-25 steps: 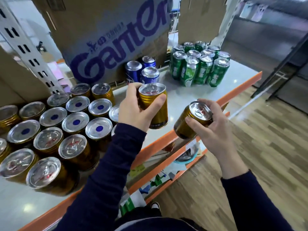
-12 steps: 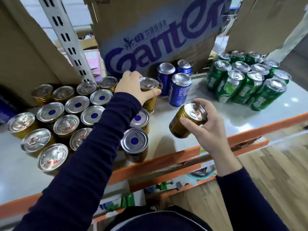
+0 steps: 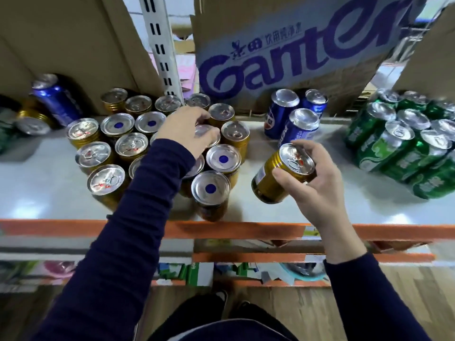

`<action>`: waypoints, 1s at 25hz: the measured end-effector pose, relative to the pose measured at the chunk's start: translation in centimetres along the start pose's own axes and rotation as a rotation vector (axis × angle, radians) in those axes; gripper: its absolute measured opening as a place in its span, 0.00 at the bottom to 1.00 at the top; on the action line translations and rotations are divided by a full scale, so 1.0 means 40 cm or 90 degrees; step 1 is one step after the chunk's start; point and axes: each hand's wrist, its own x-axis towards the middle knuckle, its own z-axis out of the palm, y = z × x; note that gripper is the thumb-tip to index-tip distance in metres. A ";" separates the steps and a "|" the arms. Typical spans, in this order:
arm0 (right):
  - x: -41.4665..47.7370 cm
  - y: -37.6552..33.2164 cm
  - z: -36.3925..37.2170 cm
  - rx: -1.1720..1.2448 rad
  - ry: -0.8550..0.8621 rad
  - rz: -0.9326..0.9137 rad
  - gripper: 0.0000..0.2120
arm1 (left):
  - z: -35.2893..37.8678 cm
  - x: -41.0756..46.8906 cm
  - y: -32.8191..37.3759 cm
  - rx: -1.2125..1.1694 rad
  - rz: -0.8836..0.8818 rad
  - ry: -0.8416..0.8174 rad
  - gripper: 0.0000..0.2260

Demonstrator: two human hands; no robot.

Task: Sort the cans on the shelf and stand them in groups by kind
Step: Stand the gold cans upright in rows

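The right hand [image 3: 317, 190] grips a gold can [image 3: 278, 173] over the near shelf [image 3: 374, 207]. The can's long axis is tilted, with the lid up and far-right and the base near-left. The left hand [image 3: 182, 134] curls round the lid of an upright can [image 3: 208, 135] in the gold group [image 3: 118, 143], left of the blue cans [image 3: 298, 126].

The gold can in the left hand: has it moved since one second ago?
Yes. The gold can under the left hand went from near the orange shelf edge back into the gold can group.
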 end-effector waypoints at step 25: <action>-0.086 -0.212 0.407 -0.417 -0.195 -0.067 0.35 | -0.159 -0.234 -0.369 0.053 0.083 0.010 0.19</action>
